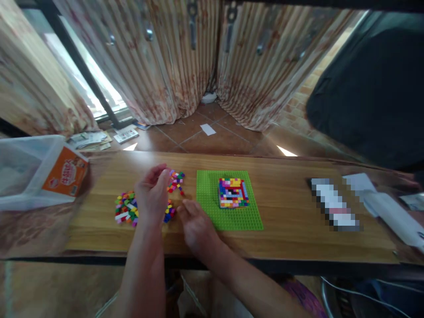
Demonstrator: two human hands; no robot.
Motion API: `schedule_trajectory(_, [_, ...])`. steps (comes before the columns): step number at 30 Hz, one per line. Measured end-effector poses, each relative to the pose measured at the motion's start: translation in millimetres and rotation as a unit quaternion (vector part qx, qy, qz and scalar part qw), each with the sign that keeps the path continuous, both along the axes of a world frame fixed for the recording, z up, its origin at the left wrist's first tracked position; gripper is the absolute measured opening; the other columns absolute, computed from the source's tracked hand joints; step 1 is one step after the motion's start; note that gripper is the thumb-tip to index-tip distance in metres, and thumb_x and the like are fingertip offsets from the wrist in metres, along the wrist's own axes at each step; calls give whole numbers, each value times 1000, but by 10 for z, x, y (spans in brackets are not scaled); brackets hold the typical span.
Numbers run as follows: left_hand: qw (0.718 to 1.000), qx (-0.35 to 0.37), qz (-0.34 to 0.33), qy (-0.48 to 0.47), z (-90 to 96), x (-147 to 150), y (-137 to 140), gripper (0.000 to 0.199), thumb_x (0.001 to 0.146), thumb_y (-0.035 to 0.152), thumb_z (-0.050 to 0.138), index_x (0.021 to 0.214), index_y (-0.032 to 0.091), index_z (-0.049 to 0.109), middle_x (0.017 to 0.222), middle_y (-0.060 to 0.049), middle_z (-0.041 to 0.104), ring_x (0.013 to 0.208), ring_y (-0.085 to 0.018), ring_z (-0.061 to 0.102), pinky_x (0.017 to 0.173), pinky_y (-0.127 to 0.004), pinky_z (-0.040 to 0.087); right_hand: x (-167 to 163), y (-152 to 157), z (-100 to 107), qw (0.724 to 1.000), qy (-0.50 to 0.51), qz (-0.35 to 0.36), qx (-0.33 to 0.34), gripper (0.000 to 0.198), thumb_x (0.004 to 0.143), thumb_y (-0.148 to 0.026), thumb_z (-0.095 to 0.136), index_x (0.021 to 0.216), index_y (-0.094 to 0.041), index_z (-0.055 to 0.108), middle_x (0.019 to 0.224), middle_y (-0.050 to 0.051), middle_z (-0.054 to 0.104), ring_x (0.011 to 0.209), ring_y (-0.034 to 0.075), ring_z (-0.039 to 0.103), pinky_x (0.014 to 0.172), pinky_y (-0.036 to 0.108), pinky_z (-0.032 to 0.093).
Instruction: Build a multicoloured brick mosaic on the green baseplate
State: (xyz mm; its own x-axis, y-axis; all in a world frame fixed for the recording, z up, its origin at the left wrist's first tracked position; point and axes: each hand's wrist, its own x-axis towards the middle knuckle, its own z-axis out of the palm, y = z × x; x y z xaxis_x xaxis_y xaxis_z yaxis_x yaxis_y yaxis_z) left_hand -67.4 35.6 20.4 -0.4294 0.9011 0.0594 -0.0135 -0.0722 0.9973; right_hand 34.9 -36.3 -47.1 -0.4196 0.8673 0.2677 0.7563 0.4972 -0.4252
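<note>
My left hand [152,192] hovers over the loose toy bricks [127,207], its fingers curled into a pinch; anything between them is too small to make out. Low at the table, my right hand [198,223] has its fingers closed beside the pile's right edge, and what they hold, if anything, is hidden. A smaller spread of bricks [175,180] lies just past my left hand. To the right, a square multicoloured brick structure [233,193] stands on the green baseplate [207,216], with an opening in its middle. Neither hand touches the structure.
The wooden table [285,212] carries a blurred-out flat object [334,205] at its right, with white paper [361,183] beyond. A clear plastic tub [29,172] with an orange label stands at the left. Curtains [159,66] hang behind the table; papers [126,134] lie beyond its edge.
</note>
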Motion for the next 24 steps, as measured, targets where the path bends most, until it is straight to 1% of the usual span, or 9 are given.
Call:
schedule_trajectory(4, [1000,3,-3,-17,-13,-90,5,28,71,31,69,93,13,70,79,-2,70,63,-9,59,62,-21,48,115,34,-33,995,91,-30,16,34,90,-6,43,116,-11,65,121,17,63,114,26,56,104,44,45])
schedule_trajectory(5, [1000,3,0,-15,-16,-110,4,28,72,31,69,93,14,70,80,-2,70,63,-9,59,62,-21,48,153,48,-26,994,101,-40,21,35,91,-8,43,119,-13,64,123,17,63,115,26,56,105,45,45])
schedule_trajectory(7, [1000,4,7,-17,-20,-146,0,27,73,31,68,94,14,70,82,-3,70,66,-9,60,64,-22,48,227,82,9,992,109,-63,24,34,92,-12,44,117,-15,65,120,16,65,112,27,57,102,48,46])
schedule_trajectory(11, [999,6,8,-37,-26,-198,-9,24,76,28,66,95,14,71,84,-3,71,70,-10,62,66,-21,48,318,114,117,993,89,-80,11,27,93,-18,45,109,-15,67,107,14,67,102,27,60,94,45,48])
schedule_trajectory(14, [999,1,0,-46,-37,-221,-7,22,76,26,67,94,14,71,81,-1,69,67,-9,60,63,-20,48,317,80,161,996,60,-64,-28,21,94,-22,49,103,-16,67,96,11,68,92,25,61,85,39,48])
schedule_trajectory(16, [999,-1,-6,-45,-48,-228,-1,22,76,26,67,94,15,71,78,0,68,64,-8,58,60,-20,46,287,45,153,997,40,-44,-57,16,93,-24,55,100,-17,67,91,8,67,87,23,61,81,36,47])
schedule_trajectory(18, [999,-3,-13,-47,-60,-226,4,21,76,25,67,93,15,71,76,0,68,61,-8,57,57,-19,45,246,18,120,997,23,-36,-69,12,91,-23,57,95,-18,67,89,7,66,85,23,60,79,35,46])
schedule_trajectory(21, [998,-11,-22,-50,-73,-209,-1,20,76,25,66,93,15,71,74,0,68,59,-8,56,55,-20,44,204,16,57,997,18,-39,-65,12,91,-17,55,86,-19,67,86,7,65,84,22,59,77,32,45])
schedule_trajectory(24, [999,-14,-39,-27,-82,-177,-18,21,76,25,65,94,15,71,77,-1,70,62,-10,60,59,-22,47,212,51,18,997,44,-38,-54,15,91,-15,54,83,-19,66,85,6,66,81,20,60,75,30,45])
